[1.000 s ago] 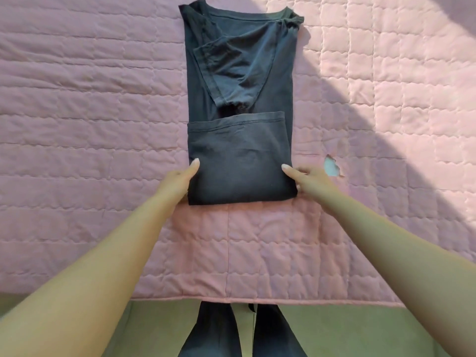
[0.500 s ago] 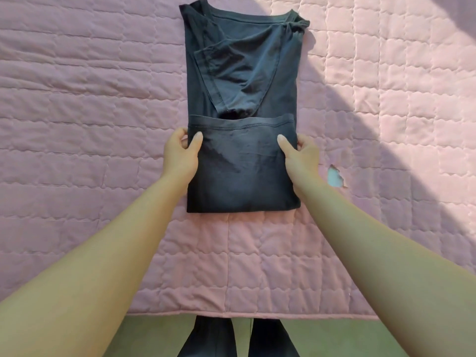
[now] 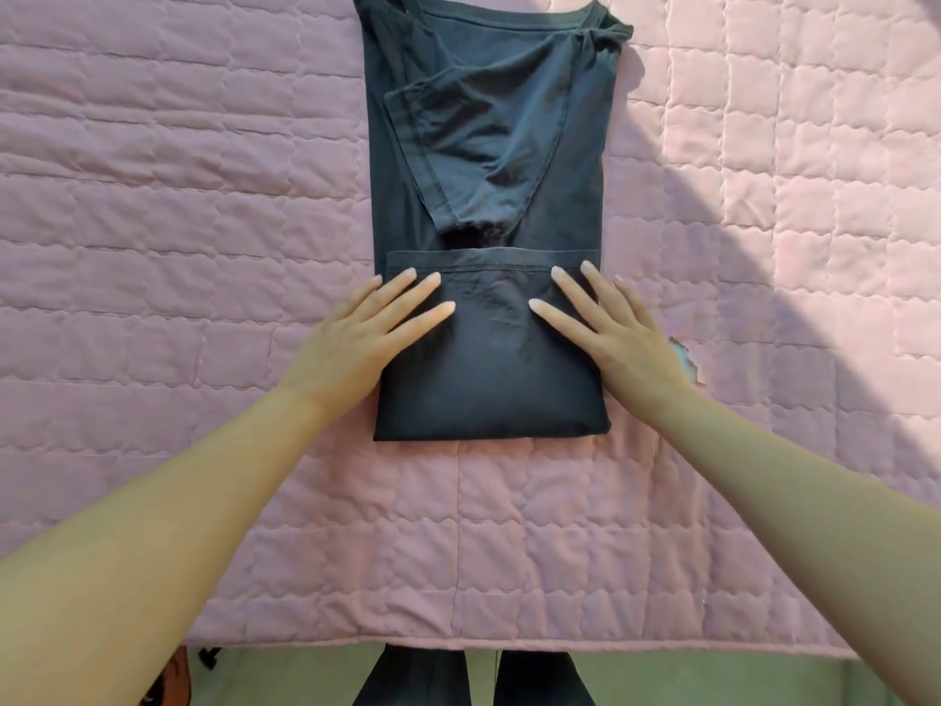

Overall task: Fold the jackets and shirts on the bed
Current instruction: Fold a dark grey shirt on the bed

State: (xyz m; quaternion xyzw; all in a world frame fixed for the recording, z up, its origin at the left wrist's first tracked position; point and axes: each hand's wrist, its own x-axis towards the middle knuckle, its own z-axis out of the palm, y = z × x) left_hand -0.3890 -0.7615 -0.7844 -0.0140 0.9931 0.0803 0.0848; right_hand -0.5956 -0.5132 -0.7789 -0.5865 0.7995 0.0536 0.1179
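A dark navy T-shirt (image 3: 489, 160) lies lengthwise on the pink quilt, its sides and sleeves folded inward and its collar at the far end. The bottom third is folded up over the body, forming a flat panel (image 3: 491, 379). My left hand (image 3: 364, 333) lies flat on the panel's left edge with straight, spread fingers. My right hand (image 3: 618, 331) lies flat on the right edge the same way. Both press down on the fabric; neither grips it.
The pink quilted bedspread (image 3: 178, 221) covers the whole bed, and its near edge (image 3: 458, 642) runs across the bottom. A small hole in the quilt (image 3: 685, 356) shows just right of my right hand. Green floor and my dark trouser legs lie below the edge.
Both hands slid up the folded panel's sides, where they held its edges, then opened flat onto its top near the hem. The view moved closer to the shirt.
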